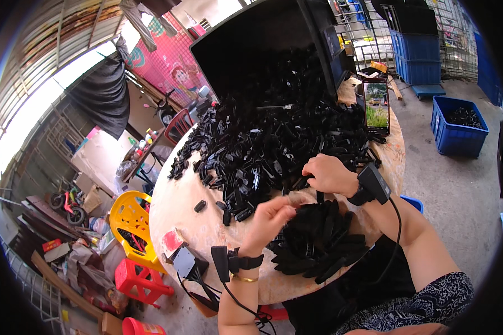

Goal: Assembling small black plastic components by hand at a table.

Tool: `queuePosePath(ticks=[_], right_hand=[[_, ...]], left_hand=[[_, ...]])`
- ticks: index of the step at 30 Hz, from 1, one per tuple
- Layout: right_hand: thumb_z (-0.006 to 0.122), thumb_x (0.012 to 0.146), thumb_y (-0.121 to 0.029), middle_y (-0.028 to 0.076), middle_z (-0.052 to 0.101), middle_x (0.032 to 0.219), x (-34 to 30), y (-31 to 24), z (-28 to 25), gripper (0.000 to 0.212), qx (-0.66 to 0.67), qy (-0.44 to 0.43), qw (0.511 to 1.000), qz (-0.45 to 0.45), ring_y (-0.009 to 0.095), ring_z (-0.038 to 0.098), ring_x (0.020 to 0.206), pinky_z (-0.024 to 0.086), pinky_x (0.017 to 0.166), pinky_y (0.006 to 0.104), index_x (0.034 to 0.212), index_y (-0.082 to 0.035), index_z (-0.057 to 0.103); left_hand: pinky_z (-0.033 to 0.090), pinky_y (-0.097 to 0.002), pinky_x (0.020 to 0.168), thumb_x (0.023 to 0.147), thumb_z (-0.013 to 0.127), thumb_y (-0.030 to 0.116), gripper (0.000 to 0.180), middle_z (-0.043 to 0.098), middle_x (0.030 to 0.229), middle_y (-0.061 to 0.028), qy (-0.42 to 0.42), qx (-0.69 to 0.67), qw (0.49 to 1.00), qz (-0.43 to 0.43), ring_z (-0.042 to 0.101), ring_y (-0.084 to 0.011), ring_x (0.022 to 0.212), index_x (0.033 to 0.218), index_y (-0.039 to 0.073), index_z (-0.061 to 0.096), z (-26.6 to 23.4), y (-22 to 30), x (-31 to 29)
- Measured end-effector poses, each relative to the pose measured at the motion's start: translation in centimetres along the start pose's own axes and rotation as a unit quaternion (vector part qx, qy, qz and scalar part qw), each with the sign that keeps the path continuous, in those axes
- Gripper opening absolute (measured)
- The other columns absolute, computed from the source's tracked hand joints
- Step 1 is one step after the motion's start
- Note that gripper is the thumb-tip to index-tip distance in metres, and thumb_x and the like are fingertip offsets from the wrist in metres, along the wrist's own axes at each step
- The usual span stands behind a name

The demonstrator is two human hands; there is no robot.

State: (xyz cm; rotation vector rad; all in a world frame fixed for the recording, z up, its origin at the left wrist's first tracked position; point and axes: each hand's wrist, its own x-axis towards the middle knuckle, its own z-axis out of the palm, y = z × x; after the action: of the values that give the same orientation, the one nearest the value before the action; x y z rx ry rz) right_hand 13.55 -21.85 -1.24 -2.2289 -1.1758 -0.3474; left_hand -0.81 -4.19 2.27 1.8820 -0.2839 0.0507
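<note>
Curling fingers nearly closed by the pile [262,148], left hand [269,222] and right hand [331,175] leave any grip impossible to tell, black parts [317,240] fanned out before the pile.

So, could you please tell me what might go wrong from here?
The near cluster of black pieces lies close to the table's near edge, so a nudge from the left hand or right hand might tip some off.

The phone stands right beside the big pile, so sliding pieces could knock it.

The right wrist's cable hangs loose and may snag.
</note>
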Motion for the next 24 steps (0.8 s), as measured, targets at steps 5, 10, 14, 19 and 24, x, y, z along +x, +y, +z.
queuePosePath(ticks=[5,10,14,19,24], right_hand=[[0.066,0.069,-0.017,0.007,0.056,0.089,-0.2,-0.4,1.7,0.024,-0.057,-0.007,0.997,-0.045,0.027,0.054,0.088,0.049,0.075,0.0358,0.091,-0.01,0.068],[0.068,0.069,-0.016,0.007,0.056,0.087,-0.1,-0.8,2.3,0.012,-0.081,0.031,0.993,-0.078,0.025,0.054,0.087,0.049,0.073,0.0347,0.077,-0.008,0.063],[0.073,0.067,-0.018,0.006,0.056,0.085,0.1,-1.7,1.3,0.017,0.001,0.078,0.993,-0.086,0.025,0.054,0.085,0.048,0.072,0.0338,0.073,-0.007,0.061],[0.075,0.068,-0.021,0.004,0.058,0.075,0.2,-2.0,0.8,0.023,0.092,0.144,0.982,-0.08,0.025,0.055,0.075,0.047,0.067,0.0343,0.073,-0.006,0.059],[0.069,0.075,-0.01,0.01,0.063,0.085,-0.1,-3.9,0.6,0.018,0.182,0.124,0.963,-0.154,0.028,0.061,0.081,0.05,0.069,0.0338,0.092,-0.004,0.063]], left_hand=[[0.045,-0.0337,0.079,0.077,0.066,0.006,0.02,0.066,0.089,-0.01,0.272,0.475,0.832,0.093,0.058,-0.0241,0.085,0.097,0.003,0.068,-2.6,-3.4,0.8],[0.043,-0.0365,0.083,0.068,0.071,0.007,0.028,0.056,0.097,-0.0128,0.222,0.494,0.841,0.016,0.05,-0.0317,0.093,0.096,0.008,0.068,-2.7,-4.4,0.5],[0.042,-0.039,0.082,0.068,0.071,0.007,0.024,0.057,0.094,-0.0118,0.206,0.56,0.802,0.026,0.051,-0.0318,0.092,0.09,0.006,0.062,-2.6,-5.0,1.0],[0.043,-0.042,0.074,0.074,0.063,0.004,0.021,0.058,0.089,-0.0128,0.189,0.556,0.809,0.038,0.054,-0.0315,0.09,0.093,0.004,0.054,-1.3,-3.9,1.2],[0.048,-0.032,0.067,0.077,0.064,-0.002,0.02,0.059,0.086,-0.0141,0.216,0.361,0.898,0.128,0.06,-0.0264,0.076,0.096,-0.002,0.058,0.1,-2.2,1.6]])
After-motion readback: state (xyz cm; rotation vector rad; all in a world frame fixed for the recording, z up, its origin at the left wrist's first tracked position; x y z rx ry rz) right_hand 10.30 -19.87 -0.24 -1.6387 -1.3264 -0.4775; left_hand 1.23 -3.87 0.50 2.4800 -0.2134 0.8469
